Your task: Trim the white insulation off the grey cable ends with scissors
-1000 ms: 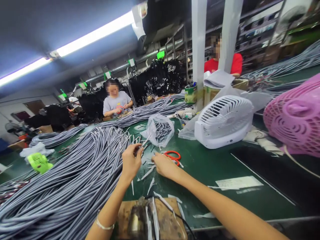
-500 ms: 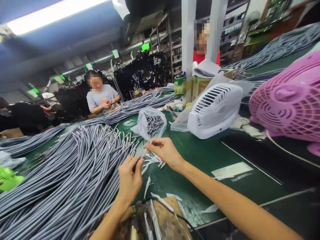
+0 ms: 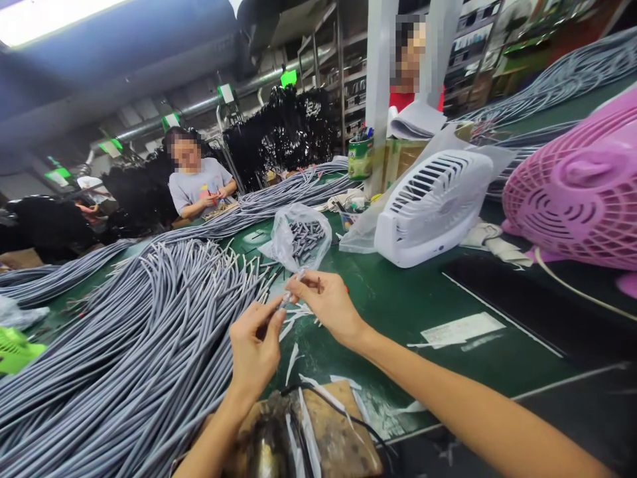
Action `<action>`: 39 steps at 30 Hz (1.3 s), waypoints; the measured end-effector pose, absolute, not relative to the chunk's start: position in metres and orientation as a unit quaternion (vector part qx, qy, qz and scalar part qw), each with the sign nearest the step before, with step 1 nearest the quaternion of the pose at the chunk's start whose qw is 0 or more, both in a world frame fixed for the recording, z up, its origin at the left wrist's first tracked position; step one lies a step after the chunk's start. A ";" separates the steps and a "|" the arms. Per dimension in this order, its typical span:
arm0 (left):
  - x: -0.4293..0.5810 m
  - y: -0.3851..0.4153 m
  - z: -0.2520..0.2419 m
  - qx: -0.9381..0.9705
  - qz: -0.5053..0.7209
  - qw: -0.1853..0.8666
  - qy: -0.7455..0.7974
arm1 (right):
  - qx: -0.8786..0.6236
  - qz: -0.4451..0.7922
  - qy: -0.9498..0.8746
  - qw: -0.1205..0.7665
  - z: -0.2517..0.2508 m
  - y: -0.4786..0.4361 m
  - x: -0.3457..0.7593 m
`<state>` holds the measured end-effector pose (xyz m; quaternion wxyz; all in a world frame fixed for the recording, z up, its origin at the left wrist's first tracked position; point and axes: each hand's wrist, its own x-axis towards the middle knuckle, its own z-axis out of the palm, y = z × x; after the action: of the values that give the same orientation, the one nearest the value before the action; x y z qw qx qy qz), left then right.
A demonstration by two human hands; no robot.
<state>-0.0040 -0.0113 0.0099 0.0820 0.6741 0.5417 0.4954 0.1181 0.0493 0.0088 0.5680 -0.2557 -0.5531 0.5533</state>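
Observation:
My left hand (image 3: pixel 256 345) pinches a small grey piece (image 3: pixel 284 300) between thumb and forefinger. Just to its right, my right hand (image 3: pixel 326 302) has its fingertips closed on the whitish upper end of the same piece, whose details are too small to tell. White strips (image 3: pixel 297 317) lie on the green table under the hands. Behind them sits a clear plastic bag (image 3: pixel 283 232) with many short grey pieces (image 3: pixel 307 240). A large bundle of grey cables (image 3: pixel 144 345) spreads to the left, its pale ends close to my left hand.
A white fan (image 3: pixel 432 206) and a pink fan (image 3: pixel 577 192) stand at the right. In front is a worn block (image 3: pixel 336 431) with a black cord. A person (image 3: pixel 199 172) works across the table; another (image 3: pixel 411 66) is behind a post.
Both hands remain together on the small piece, with the right fingertips slightly shifted. The whole view has tilted and moved a little.

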 end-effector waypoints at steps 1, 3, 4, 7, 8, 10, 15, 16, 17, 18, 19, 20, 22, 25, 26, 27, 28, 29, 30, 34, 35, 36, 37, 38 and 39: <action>-0.004 -0.011 0.010 0.674 0.496 0.084 0.541 | -0.264 0.542 -0.556 0.573 0.009 0.050 0.119; -0.004 -0.011 0.009 0.668 0.498 0.089 0.545 | -0.285 0.513 -0.568 0.577 0.008 0.052 0.121; -0.004 -0.010 0.008 0.663 0.501 0.093 0.549 | -0.302 0.487 -0.581 0.578 0.008 0.052 0.123; -0.006 -0.008 0.005 0.639 0.513 0.096 0.565 | -0.357 0.350 -0.655 0.566 0.007 0.048 0.126; -0.007 -0.008 0.004 0.632 0.518 0.092 0.569 | -0.365 0.297 -0.685 0.557 0.007 0.046 0.126; -0.008 -0.008 0.003 0.624 0.525 0.079 0.574 | -0.358 0.208 -0.731 0.543 0.005 0.041 0.126; -0.008 -0.009 0.003 0.632 0.522 0.034 0.573 | -0.332 0.108 -0.765 0.541 -0.001 0.035 0.121; -0.008 -0.010 0.003 0.633 0.520 0.026 0.572 | -0.332 0.102 -0.766 0.541 -0.001 0.035 0.121; -0.008 -0.010 0.003 0.636 0.518 0.019 0.571 | -0.334 0.099 -0.765 0.542 -0.002 0.035 0.120; -0.008 -0.010 0.003 0.638 0.516 0.012 0.571 | -0.336 0.100 -0.763 0.543 -0.002 0.036 0.120; -0.008 -0.010 0.003 0.642 0.514 0.008 0.569 | -0.337 0.103 -0.762 0.543 -0.002 0.036 0.120; -0.008 -0.010 0.003 0.645 0.511 0.004 0.568 | -0.338 0.108 -0.761 0.543 -0.002 0.036 0.120; -0.008 -0.009 0.002 0.650 0.506 -0.001 0.567 | -0.338 0.113 -0.760 0.543 -0.002 0.037 0.120; -0.008 -0.008 0.001 0.652 0.503 -0.012 0.566 | -0.345 0.107 -0.762 0.537 -0.002 0.036 0.120; -0.008 -0.008 0.001 0.653 0.504 -0.018 0.565 | -0.350 0.104 -0.763 0.534 -0.002 0.035 0.120; -0.008 -0.008 0.001 0.654 0.504 -0.026 0.563 | -0.354 0.102 -0.764 0.531 -0.002 0.034 0.120; -0.008 -0.008 0.001 0.655 0.504 -0.038 0.561 | -0.358 0.102 -0.764 0.527 -0.001 0.034 0.120; -0.008 -0.008 0.001 0.657 0.504 -0.053 0.558 | -0.362 0.106 -0.765 0.523 -0.001 0.033 0.121; -0.008 -0.008 0.001 0.659 0.503 -0.068 0.554 | -0.366 0.114 -0.764 0.518 -0.001 0.033 0.121; -0.009 -0.008 0.002 0.671 0.494 -0.098 0.544 | -0.366 0.213 -0.750 0.508 0.000 0.036 0.119; -0.009 -0.007 0.003 0.673 0.491 -0.097 0.544 | -0.357 0.256 -0.742 0.506 -0.001 0.038 0.119; -0.010 -0.007 0.003 0.675 0.490 -0.094 0.544 | -0.345 0.302 -0.732 0.504 -0.002 0.039 0.118; -0.010 -0.006 0.004 0.677 0.488 -0.091 0.543 | -0.331 0.349 -0.719 0.501 -0.003 0.041 0.116; -0.010 -0.006 0.004 0.679 0.487 -0.088 0.542 | -0.319 0.390 -0.706 0.498 -0.004 0.043 0.115; -0.011 -0.005 0.004 0.681 0.487 -0.088 0.540 | -0.310 0.422 -0.692 0.497 -0.005 0.043 0.114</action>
<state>-0.0107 -0.0055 0.0041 -0.0880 0.6811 0.5397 0.4869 0.1136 0.0435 -0.0049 0.4967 -0.3099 -0.6923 0.4219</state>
